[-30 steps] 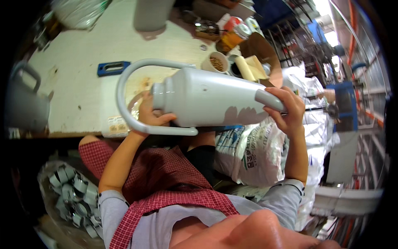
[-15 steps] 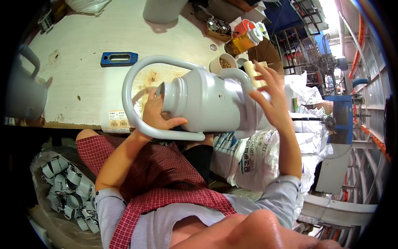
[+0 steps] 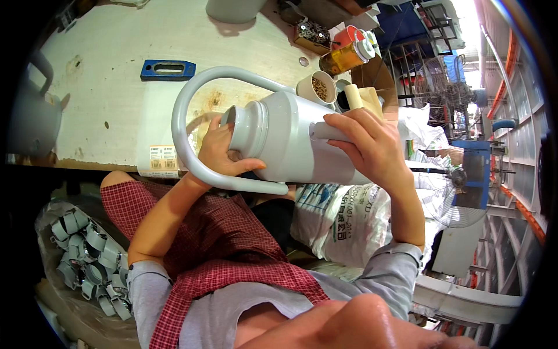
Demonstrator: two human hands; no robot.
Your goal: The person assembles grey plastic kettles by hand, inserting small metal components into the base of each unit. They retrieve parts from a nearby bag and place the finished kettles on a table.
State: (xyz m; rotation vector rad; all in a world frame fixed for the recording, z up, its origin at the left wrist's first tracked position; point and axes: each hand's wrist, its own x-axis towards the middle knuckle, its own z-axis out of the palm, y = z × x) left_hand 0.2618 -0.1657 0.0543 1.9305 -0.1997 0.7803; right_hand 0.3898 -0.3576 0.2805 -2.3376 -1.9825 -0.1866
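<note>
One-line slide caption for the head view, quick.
Left hand holds a grey jug at its neck; right hand grips a smaller grey piece against its side.

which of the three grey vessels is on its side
The grey bottle-shaped vessel between the left hand and right hand, mouth pointing left; the grey handled vessel at far left and grey vessel at top edge stand upright.
</note>
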